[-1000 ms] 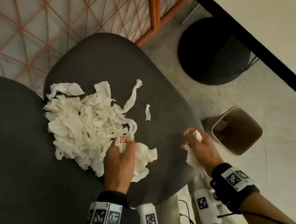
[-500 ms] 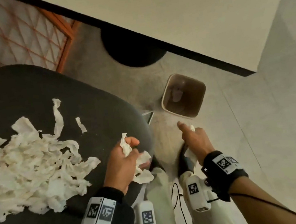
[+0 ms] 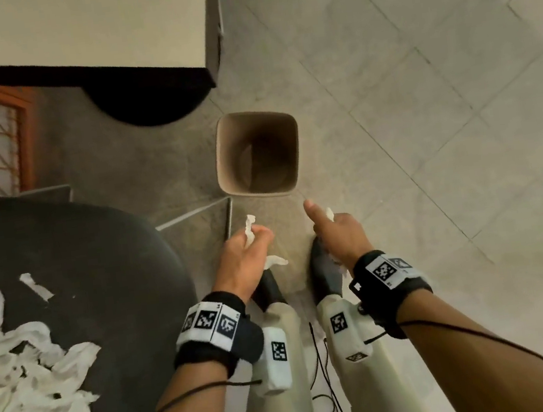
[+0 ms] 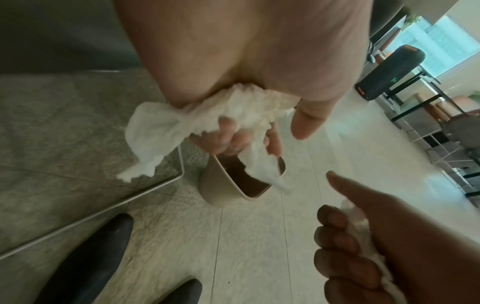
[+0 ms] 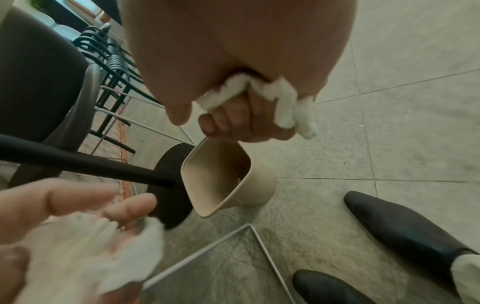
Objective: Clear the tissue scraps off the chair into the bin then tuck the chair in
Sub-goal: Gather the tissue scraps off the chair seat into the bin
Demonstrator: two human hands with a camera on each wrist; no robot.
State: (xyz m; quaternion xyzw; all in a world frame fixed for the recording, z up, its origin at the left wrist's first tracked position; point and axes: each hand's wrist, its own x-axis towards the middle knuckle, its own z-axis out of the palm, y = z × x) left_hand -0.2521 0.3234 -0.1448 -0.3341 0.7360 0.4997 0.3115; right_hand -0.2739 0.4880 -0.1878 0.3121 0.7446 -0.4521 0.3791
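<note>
A beige bin (image 3: pixel 258 154) stands open on the floor just ahead of both hands. My left hand (image 3: pixel 247 252) grips a wad of white tissue scraps (image 4: pixel 233 115), with ends hanging out on both sides. My right hand (image 3: pixel 334 232) grips a smaller bunch of tissue (image 5: pixel 280 98), its thumb stretched toward the bin. Both hands hover a little short of the bin's near rim. The dark grey chair seat (image 3: pixel 100 280) lies at the left, still carrying a large pile of tissue scraps (image 3: pixel 20 377) and one loose strip (image 3: pixel 35 287).
A pale table (image 3: pixel 75 34) with a black edge stands at the back, its round black base (image 3: pixel 149 99) on the floor beside the bin. The chair's thin metal leg frame (image 3: pixel 195 212) runs close to the bin. My dark shoes (image 3: pixel 324 275) are below the hands. Tiled floor spreads right.
Both hands have left the chair and swung right toward the bin, each carrying tissue. The view has turned with them, so the bin now lies straight ahead.
</note>
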